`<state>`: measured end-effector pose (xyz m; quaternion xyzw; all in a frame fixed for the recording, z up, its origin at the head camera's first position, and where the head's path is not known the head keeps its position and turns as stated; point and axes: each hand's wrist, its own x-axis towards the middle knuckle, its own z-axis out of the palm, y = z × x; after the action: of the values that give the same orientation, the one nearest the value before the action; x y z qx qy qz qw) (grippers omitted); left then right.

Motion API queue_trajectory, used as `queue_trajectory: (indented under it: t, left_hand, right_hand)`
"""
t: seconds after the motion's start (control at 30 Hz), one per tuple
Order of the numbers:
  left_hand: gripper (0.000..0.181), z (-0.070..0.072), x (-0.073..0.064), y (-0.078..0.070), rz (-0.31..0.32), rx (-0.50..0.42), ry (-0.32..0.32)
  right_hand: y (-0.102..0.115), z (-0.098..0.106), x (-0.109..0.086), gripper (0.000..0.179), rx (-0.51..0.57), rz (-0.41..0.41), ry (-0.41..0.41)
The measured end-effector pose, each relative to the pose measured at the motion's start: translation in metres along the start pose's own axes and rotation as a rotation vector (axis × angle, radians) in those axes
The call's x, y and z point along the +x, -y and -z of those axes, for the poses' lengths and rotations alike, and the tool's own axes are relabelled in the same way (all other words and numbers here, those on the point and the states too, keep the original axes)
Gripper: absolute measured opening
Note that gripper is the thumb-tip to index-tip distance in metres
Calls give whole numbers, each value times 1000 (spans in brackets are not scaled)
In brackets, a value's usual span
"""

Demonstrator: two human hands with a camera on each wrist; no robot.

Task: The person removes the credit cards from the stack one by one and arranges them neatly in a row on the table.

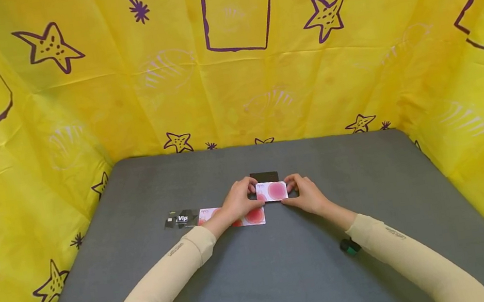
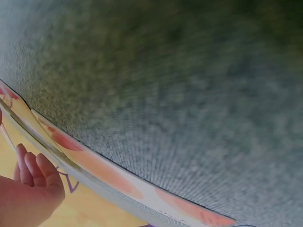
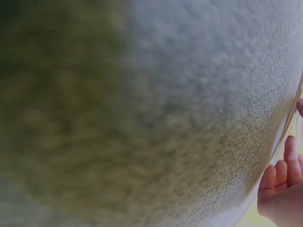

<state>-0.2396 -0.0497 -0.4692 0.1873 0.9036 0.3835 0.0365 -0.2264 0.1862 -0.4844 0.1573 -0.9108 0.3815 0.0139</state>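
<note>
A white card with pink-red circles is held between both hands in the head view. My left hand pinches its left end, thumb at the near corner and fingers at the far one. At the right end, my right hand grips it the same way. Just beyond the card lies a black card, partly covered by it. The left wrist view catches the left hand at its lower left edge; in the right wrist view the right hand shows with curled fingers.
Left of the hands, a black card marked "Vip" lies beside more pink-patterned cards, partly hidden by my left forearm. A small black and green object shows by the right sleeve. Yellow patterned cloth surrounds the grey table.
</note>
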Motion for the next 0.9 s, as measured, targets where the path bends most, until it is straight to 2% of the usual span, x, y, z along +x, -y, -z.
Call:
queue_trajectory:
  t: [0.37, 0.57, 0.8, 0.9]
  left_hand:
    - [53, -1, -12, -6, 22, 67, 58]
    - [53, -5, -14, -7, -22, 119, 66]
    - [52, -10, -18, -10, -71, 144, 58]
    - [53, -11, -19, -12, -82, 157, 60]
  right_hand:
    - [-1, 5, -16, 52, -27, 21, 18]
    - [-2, 9, -26, 51, -37, 19, 21]
    - [-7, 10, -35, 51, -48, 99, -12]
    - [-7, 12, -37, 50, -44, 99, -3]
